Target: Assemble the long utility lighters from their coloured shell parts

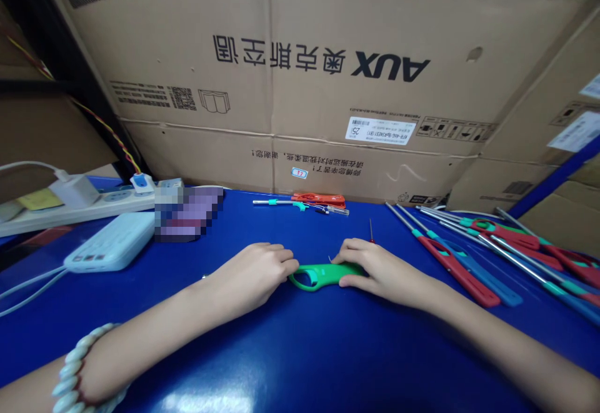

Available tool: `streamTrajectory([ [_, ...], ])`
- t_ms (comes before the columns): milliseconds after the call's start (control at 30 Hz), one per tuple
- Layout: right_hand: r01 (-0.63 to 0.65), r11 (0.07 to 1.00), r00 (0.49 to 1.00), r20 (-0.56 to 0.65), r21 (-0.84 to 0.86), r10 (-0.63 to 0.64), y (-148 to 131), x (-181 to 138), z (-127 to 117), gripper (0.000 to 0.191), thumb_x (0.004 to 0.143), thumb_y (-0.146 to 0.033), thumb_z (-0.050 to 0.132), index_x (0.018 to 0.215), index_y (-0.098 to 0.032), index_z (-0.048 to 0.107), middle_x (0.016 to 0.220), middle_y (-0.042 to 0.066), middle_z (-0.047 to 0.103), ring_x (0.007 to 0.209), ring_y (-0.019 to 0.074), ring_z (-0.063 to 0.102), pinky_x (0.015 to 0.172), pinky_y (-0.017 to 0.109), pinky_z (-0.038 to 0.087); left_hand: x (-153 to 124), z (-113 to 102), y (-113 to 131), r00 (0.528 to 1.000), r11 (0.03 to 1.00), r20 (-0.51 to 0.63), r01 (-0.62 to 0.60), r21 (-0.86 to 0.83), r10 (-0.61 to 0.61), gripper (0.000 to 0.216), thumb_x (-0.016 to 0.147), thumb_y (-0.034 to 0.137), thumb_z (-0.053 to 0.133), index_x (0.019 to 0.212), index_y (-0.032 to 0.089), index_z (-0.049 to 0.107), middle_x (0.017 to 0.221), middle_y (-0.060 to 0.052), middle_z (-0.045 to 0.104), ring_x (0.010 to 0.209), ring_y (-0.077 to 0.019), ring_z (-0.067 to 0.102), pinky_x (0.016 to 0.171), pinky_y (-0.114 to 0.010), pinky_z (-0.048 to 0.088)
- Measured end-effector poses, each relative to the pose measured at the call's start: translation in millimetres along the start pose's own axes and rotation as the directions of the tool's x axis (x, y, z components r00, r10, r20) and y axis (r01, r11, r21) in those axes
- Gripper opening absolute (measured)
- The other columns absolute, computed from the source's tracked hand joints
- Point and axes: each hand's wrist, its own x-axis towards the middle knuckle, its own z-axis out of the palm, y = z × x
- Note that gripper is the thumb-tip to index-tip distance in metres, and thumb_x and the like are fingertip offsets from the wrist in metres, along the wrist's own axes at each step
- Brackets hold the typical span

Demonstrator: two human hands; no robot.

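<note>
A green long-reach lighter (330, 273) lies crosswise just above the blue table, its trigger ring toward the left. My left hand (265, 272) is closed around the front end beside that ring. Past my left wrist a small metallic bit shows, perhaps the tube's tip; the rest of the tube is hidden. At the handle's rear, my right hand (370, 266) grips it between thumb and fingers. Behind the right hand, a thin screwdriver (372, 232) with a red handle is partly covered.
Several red and blue long lighters (462, 269) lie at right. Orange and metal lighter parts (319, 200) sit at the back by a large cardboard box (309, 100). A light-blue power bank (112, 244), a power strip (117, 204) and a blurred purple item (192, 213) occupy the left.
</note>
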Motion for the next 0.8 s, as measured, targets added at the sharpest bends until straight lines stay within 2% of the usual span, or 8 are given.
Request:
streamTrajectory([
  [133,-0.06,0.989,0.998,0.01,0.137,0.059,1,-1,1,0.023,0.085,-0.033,0.065,0.102,-0.019,0.059,0.102,0.005,0.057,0.097,0.0204,0.053,0.084,0.032,0.042,0,0,-3,0.995,0.98,-0.003,0.093,-0.178,-0.095,0.014,0.092,0.015,0.051,0.079,0.016,0.057,0.079,-0.002,0.059,0.07,-0.0164,0.058,0.061,-0.025,0.041],
  [267,-0.081,0.978,0.997,0.006,0.194,0.081,-3,-4,0,0.022,0.082,-0.032,0.068,0.092,-0.02,0.053,0.097,0.002,0.056,0.09,0.0179,0.053,0.076,0.028,0.041,0,2,-8,0.981,0.859,0.015,0.178,-0.479,-0.195,0.006,0.09,0.016,0.055,0.094,0.018,0.059,0.088,-0.001,0.06,0.076,-0.0147,0.057,0.067,-0.023,0.043],
  [333,-0.098,0.975,0.995,0.0,0.198,0.1,-7,-5,-2,0.022,0.083,-0.029,0.067,0.093,-0.021,0.05,0.093,0.0,0.057,0.085,0.0164,0.053,0.071,0.026,0.04,-2,3,-8,0.979,0.821,0.04,0.192,-0.538,-0.202,0.009,0.09,0.016,0.055,0.097,0.018,0.06,0.093,-0.002,0.061,0.082,-0.0153,0.058,0.073,-0.024,0.044],
  [433,-0.118,0.978,0.993,0.0,0.17,0.12,-12,-7,-3,0.016,0.088,-0.03,0.059,0.099,-0.022,0.05,0.09,-0.001,0.06,0.081,0.0166,0.055,0.068,0.026,0.039,-3,5,-7,0.974,0.836,0.039,0.211,-0.507,-0.223,0.012,0.09,0.014,0.051,0.096,0.017,0.061,0.095,-0.004,0.062,0.086,-0.0175,0.059,0.077,-0.027,0.044],
  [533,-0.083,0.992,0.996,-0.019,0.098,0.085,-13,-6,-2,0.016,0.094,-0.035,0.05,0.102,-0.022,0.055,0.092,0.002,0.063,0.083,0.0185,0.057,0.07,0.028,0.04,-4,8,-6,0.968,0.866,0.01,0.229,-0.444,-0.25,0.016,0.091,0.015,0.048,0.101,0.017,0.06,0.094,-0.005,0.065,0.085,-0.0194,0.061,0.076,-0.029,0.045],
  [800,0.008,0.984,0.99,-0.138,-0.178,-0.033,-13,-3,2,0.022,0.098,-0.032,0.041,0.092,-0.019,0.057,0.081,0.004,0.065,0.069,0.019,0.057,0.069,0.031,0.038,-3,7,-5,0.966,0.907,-0.038,0.226,-0.356,-0.256,0.015,0.092,0.013,0.046,0.101,0.016,0.058,0.093,-0.006,0.065,0.083,-0.0213,0.063,0.073,-0.031,0.047],
])
